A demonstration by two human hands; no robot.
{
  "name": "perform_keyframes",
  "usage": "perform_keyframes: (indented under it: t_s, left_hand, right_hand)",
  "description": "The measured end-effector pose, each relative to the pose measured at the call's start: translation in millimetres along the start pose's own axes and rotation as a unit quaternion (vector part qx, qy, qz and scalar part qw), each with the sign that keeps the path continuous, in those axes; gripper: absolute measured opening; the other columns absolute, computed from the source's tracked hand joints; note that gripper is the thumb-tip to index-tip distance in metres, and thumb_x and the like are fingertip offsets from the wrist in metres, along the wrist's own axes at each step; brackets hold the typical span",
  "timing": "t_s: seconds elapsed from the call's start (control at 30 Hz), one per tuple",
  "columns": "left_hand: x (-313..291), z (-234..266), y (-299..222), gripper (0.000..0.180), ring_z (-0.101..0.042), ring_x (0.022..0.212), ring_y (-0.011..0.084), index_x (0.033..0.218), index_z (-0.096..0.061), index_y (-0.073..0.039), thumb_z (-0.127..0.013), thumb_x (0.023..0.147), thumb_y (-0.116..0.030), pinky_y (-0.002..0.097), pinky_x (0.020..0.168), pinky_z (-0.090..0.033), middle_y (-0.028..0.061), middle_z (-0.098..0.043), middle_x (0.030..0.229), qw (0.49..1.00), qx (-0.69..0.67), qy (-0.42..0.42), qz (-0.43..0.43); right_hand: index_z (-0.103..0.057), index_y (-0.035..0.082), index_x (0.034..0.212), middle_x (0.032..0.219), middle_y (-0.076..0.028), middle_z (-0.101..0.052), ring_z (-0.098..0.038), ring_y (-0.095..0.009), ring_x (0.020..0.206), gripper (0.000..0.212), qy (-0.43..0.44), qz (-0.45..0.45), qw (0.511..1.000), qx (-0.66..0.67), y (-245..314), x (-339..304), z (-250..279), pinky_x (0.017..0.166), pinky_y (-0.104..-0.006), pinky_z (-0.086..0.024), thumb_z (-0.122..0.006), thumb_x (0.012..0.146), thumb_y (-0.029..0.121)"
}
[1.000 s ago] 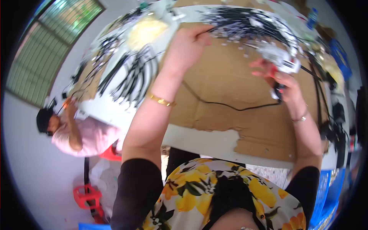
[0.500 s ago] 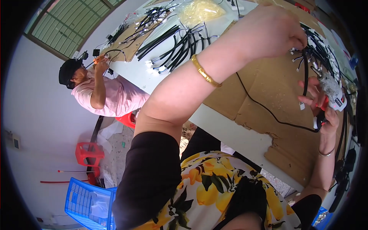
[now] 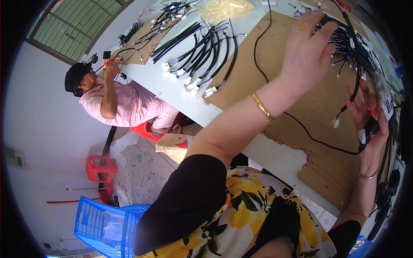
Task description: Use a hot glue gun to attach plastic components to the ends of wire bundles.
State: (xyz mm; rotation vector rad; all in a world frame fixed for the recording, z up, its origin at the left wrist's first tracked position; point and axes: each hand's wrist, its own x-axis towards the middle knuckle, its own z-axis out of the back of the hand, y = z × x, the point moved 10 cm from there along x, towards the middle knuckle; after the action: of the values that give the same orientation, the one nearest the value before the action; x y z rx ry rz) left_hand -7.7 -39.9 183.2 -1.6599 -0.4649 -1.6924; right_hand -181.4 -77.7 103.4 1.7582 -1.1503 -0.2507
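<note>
My left hand (image 3: pixel 307 51) is raised over the far right of the table, fingers apart and slightly curled, beside a pile of black wire harnesses (image 3: pixel 344 45). Nothing shows in its grip. At the right edge, my right hand (image 3: pixel 372 114) is closed around the handle of a corded glue gun (image 3: pixel 388 107) with a pale body and a red trigger. A black-sleeved cable (image 3: pixel 356 81) runs down past the right fingers, ending in a white connector (image 3: pixel 336 123). Whether those fingers touch the cable, I cannot tell.
Brown cardboard (image 3: pixel 297 124) covers the table (image 3: pixel 275 152). A black cord (image 3: pixel 307 133) curves across it. Harnesses with white connectors (image 3: pixel 206 56) lie left, near a yellowish bag (image 3: pixel 226 9). A co-worker in pink (image 3: pixel 124 101) sits at far left; a blue crate (image 3: pixel 101 223) stands below.
My left hand has moved away from the cable it pinched, and its fingers have spread. The left forearm has shifted right and down. My right hand stays around the glue gun.
</note>
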Motion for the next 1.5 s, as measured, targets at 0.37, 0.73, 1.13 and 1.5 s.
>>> perform_keyframes:
  t_s: [0.37,0.73,1.13,1.5]
  left_hand:
    - [-113,-107,-21,0.02,-0.054,0.074,0.0061,0.095,-0.058,0.0,-0.057,0.076,-0.007,0.021,0.064,-0.043,0.0045,-0.061,0.082,0.712,-0.476,0.364,0.365]
    - [-130,-116,-37,0.017,-0.057,0.066,0.0117,0.093,-0.053,0.003,-0.053,0.081,-0.009,0.0238,0.055,-0.048,0.0067,-0.058,0.076,0.611,-0.557,0.338,0.449]
    - [-158,-106,-9,0.022,-0.053,0.048,0.0132,0.098,-0.051,0.004,-0.046,0.088,-0.015,0.0239,0.038,-0.045,0.0088,-0.054,0.073,0.585,-0.523,0.218,0.58]
    - [-156,-98,-10,0.024,-0.056,0.051,0.0139,0.1,-0.05,0.006,-0.046,0.087,-0.014,0.0239,0.041,-0.046,0.0101,-0.057,0.074,0.585,-0.505,0.256,0.581]
  right_hand:
    - [-0.052,0.004,0.084,0.133,-0.019,-0.027,-0.027,-0.038,0.123,0.025,-0.015,0.023,0.999,0.035,12,-3,0,0.102,-0.0478,-0.024,-0.057,0.079,0.028]
    - [-0.059,0.004,0.093,0.129,-0.009,-0.04,-0.031,-0.043,0.12,0.028,-0.437,0.116,0.888,0.085,51,-31,30,0.101,-0.0584,-0.019,-0.054,0.08,0.028]
    - [-0.051,0.005,0.085,0.133,-0.021,-0.03,-0.024,-0.035,0.126,0.034,-0.056,0.037,0.98,-0.188,10,5,16,0.095,-0.0484,-0.032,-0.057,0.075,0.038]
    - [-0.048,0.003,0.084,0.124,-0.016,-0.04,-0.031,-0.032,0.122,0.035,-0.029,-0.017,0.987,-0.158,-8,2,25,0.094,-0.0432,-0.035,-0.062,0.074,0.034]
